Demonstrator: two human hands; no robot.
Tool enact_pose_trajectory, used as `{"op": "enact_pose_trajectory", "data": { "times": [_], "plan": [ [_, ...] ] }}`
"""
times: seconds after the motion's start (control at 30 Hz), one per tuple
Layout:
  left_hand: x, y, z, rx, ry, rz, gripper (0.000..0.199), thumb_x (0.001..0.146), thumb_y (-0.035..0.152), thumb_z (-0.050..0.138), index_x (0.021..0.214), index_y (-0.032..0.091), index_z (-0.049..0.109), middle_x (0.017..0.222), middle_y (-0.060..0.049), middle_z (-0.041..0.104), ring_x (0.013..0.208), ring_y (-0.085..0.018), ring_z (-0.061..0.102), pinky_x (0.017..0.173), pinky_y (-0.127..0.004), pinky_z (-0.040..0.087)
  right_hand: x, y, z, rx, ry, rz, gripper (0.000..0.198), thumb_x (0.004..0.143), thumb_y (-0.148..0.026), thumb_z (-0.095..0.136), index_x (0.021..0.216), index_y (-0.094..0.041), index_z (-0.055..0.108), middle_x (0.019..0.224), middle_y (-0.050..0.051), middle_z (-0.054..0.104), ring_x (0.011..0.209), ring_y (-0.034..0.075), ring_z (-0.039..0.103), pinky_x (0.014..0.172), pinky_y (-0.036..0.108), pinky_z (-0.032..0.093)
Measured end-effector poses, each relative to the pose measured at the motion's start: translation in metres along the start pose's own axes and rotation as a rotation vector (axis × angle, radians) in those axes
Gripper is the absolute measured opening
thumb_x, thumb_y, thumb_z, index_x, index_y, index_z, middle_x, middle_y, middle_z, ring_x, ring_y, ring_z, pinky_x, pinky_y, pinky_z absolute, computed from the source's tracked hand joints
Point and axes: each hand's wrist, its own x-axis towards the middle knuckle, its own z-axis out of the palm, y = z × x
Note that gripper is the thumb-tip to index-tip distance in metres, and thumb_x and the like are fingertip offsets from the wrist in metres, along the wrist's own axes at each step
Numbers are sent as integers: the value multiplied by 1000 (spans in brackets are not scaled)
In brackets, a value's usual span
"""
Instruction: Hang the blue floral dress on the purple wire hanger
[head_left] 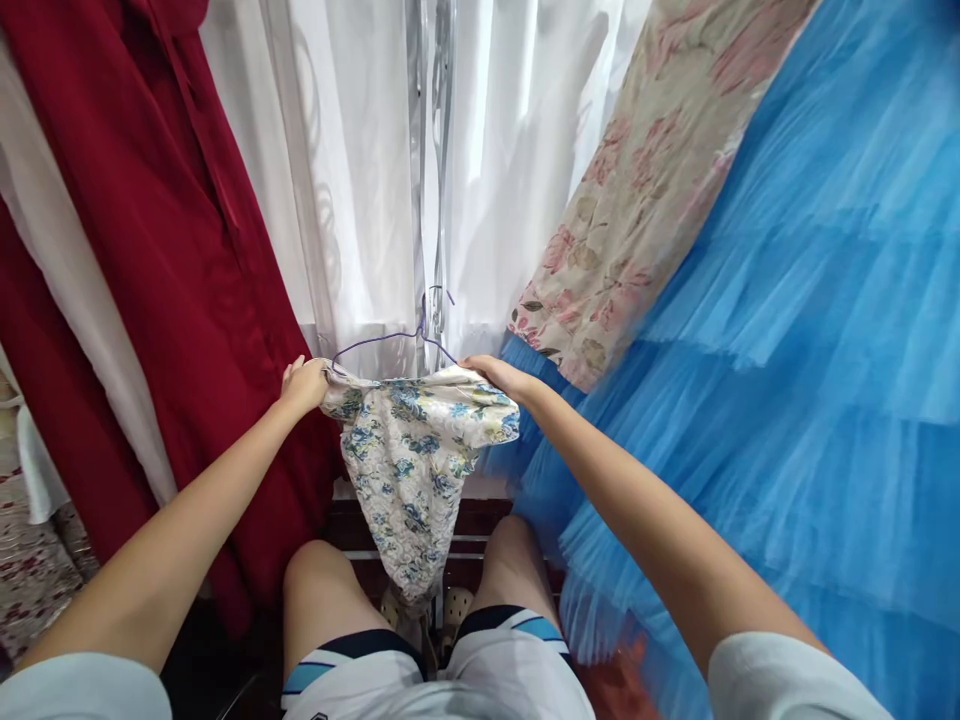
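A short-sleeved white blouse (pixel 409 460) with a blue floral print hangs on a thin purple wire hanger (pixel 382 340) in front of me. My left hand (pixel 304 384) pinches the blouse at its left shoulder, the thumb side against the cloth. On the other side, my right hand (pixel 496 376) grips the right shoulder near the end of the hanger. The hanger's hook points upward, apart from any rail that I can see. The blouse narrows downward between my knees, and its lower end is partly hidden.
Dark red garments (pixel 150 250) hang at the left. On the right are a beige cloth with pink flowers (pixel 600 230) and a layered blue tulle dress (pixel 810 400). White curtains (pixel 517 130) cover the back, with a metal pole (pixel 431 150) before them. Light-coloured clogs (pixel 456 606) show below.
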Motion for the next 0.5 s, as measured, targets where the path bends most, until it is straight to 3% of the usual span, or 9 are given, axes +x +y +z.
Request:
{"op": "enact_pose_trajectory", "data": {
  "times": [0.1,0.2,0.37,0.5],
  "plan": [
    [-5,0,-1,-26,12,65,24,80,16,49,95,23,66,123,-8,67,140,-33,36,115,-53,23,-1,-4,-2,-35,-3,0,20,82,-32,62,78,-15,69,72,7,75,61,21,69,58,28,56],
    [4,12,-9,-76,34,104,25,83,13,43,93,21,65,120,-9,68,139,-33,38,114,-53,25,-4,-7,-2,-58,-1,1,18,82,-32,64,79,-15,69,73,7,75,61,21,69,57,28,56],
    [7,62,-18,-253,49,253,34,93,18,31,101,20,63,131,-4,63,128,-22,52,106,-35,41,-2,-3,0,-84,73,-37,21,82,-36,64,73,-17,68,67,4,73,58,19,65,55,26,53],
    [1,100,-24,-554,45,379,28,91,21,39,106,19,63,125,-4,66,120,-22,58,103,-35,43,1,4,-1,-111,129,-72,23,81,-37,67,70,-17,67,60,1,69,53,16,61,51,24,48]
  ]
}}
